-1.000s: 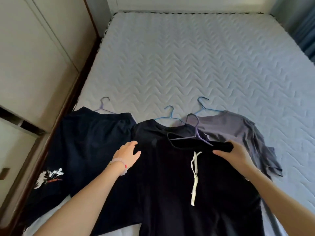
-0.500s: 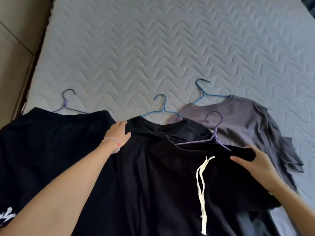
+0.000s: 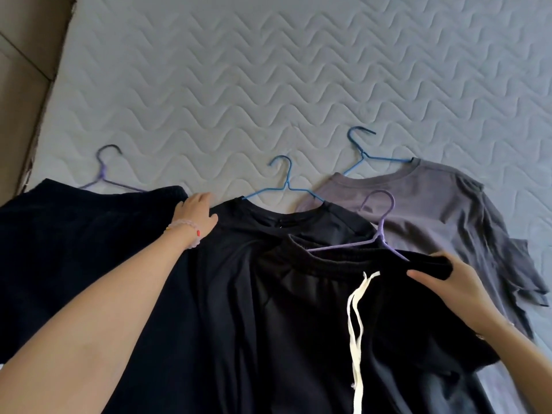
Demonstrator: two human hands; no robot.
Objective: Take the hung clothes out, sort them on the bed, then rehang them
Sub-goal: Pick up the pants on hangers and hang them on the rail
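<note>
- Nearest, at lower centre, the shorts [image 3: 313, 309] lie on top of the pile, with the white drawstring [image 3: 357, 318] trailing down.
- My right hand [image 3: 457, 289], at right, pinches the waistband's end between thumb and curled fingers.
- Further up, my left hand [image 3: 195, 215] rests flat with its fingers together, where the black tee [image 3: 239, 249] meets the navy garment [image 3: 74, 249].
- The grey tee [image 3: 433, 210] lies at upper right, and beyond it is the bed [image 3: 268, 70].
</note>
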